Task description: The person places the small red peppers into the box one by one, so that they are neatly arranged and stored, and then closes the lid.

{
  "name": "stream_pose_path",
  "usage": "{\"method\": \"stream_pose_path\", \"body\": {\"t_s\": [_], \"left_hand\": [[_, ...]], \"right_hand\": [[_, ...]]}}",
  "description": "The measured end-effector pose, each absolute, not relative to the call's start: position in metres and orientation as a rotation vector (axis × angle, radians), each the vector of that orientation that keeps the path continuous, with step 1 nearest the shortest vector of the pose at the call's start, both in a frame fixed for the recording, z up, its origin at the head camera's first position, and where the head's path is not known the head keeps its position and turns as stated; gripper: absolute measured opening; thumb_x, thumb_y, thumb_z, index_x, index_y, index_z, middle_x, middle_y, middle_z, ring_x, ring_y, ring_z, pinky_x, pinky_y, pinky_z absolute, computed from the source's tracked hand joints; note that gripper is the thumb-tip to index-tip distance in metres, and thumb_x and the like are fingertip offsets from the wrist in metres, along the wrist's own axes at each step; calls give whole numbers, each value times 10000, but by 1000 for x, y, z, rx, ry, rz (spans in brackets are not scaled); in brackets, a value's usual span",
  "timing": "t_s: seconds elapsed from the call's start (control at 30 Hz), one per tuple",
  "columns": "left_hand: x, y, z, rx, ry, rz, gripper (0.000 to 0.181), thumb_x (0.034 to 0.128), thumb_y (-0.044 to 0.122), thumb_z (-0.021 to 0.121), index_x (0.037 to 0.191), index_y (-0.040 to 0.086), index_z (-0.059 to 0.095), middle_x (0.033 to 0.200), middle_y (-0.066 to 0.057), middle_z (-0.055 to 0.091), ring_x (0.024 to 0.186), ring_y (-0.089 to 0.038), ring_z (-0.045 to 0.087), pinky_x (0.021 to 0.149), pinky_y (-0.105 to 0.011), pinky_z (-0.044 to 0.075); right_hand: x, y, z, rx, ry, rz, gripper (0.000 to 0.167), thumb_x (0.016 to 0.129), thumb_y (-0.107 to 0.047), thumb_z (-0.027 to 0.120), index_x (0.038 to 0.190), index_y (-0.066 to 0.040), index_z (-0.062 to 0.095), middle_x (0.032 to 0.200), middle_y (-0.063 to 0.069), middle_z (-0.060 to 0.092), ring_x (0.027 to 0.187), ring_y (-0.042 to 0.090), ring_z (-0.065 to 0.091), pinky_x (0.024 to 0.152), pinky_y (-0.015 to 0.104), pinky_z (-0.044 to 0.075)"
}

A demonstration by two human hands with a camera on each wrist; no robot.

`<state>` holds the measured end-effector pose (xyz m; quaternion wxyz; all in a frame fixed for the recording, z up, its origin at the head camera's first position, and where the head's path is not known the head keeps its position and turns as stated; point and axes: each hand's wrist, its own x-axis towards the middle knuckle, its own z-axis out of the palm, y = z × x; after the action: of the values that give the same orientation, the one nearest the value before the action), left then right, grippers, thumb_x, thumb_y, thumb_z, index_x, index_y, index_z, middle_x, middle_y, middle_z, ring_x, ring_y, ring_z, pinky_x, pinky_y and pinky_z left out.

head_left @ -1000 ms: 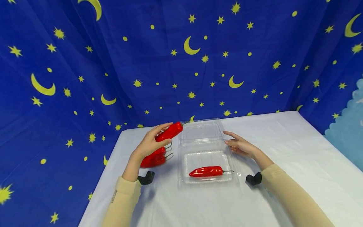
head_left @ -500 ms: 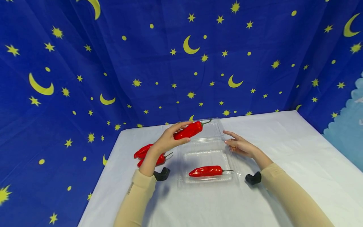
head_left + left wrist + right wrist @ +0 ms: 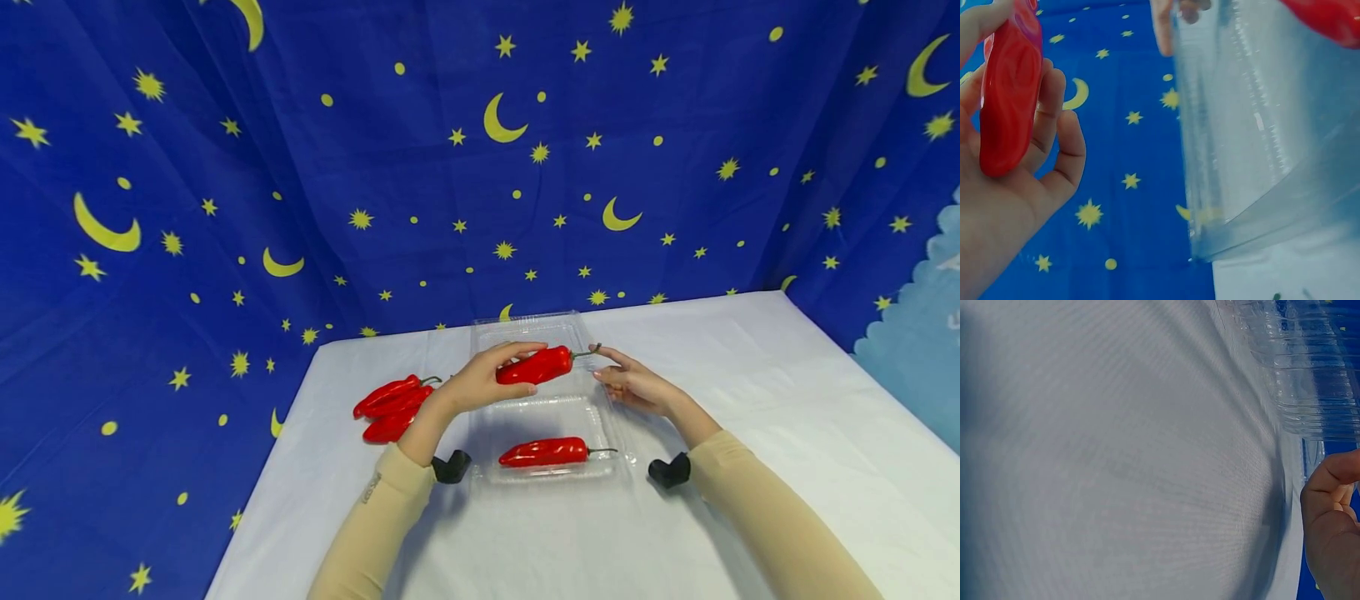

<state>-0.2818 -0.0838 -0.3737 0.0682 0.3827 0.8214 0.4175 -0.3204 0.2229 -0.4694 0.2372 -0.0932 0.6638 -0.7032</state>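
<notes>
1. Since the earlier frames, the left hand [image 3: 480, 382] has moved right, carrying a red chili pepper [image 3: 538, 367] from the left pile side to above the clear plastic clamshell [image 3: 540, 417] at center; the right hand [image 3: 637, 390] looks unmoved.
2. Left fingers and thumb pinch this pepper's body, its stem pointing toward the right index finger. Right index is outstretched beside the lid [image 3: 498, 336]; whether that hand grips the edge I cannot tell.
3. Judging progress: one pepper [image 3: 546, 452] lies inside the base, one is in hand and not yet set down, and three peppers [image 3: 386, 394] lie together at center left.
4. Bare base floor shows between the lying pepper and the hinge. Likely tight spots: the left black wrist mount [image 3: 452, 467] just beside the left rim, and the right hand at the right edge. White cloth [image 3: 772, 392] stretches rightward.
</notes>
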Motion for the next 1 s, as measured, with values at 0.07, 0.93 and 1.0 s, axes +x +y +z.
{"method": "stream_pose_path", "body": {"t_s": [0.07,0.93,1.0], "left_hand": [[-282,-81,-377,1153,2473,1213,603,856,268,707,1406,240,459,1363,28,480,1178,-151,470,932,-311,434],[-273,-64,-424,1085,2423,801,570,851,295,704,1374,218,491,1225,-9,541,1094,-120,498,935,-314,417],[-273,-64,-428,1077,2428,795,564,851,295,704,1369,221,495,1237,-8,542,1113,-123,496,949,-327,408]], "right_hand": [[-320,223,-469,-271,1825,-1918,693,959,-105,544,1518,-129,134,862,76,426,660,136,424,592,227,382],[-322,222,-472,-223,1891,-1888,706,947,-164,577,1519,-168,163,929,106,417,656,129,424,586,218,394],[-322,221,-471,-213,1890,-1895,699,945,-153,577,1517,-174,175,934,110,418,653,129,426,583,218,392]]}}
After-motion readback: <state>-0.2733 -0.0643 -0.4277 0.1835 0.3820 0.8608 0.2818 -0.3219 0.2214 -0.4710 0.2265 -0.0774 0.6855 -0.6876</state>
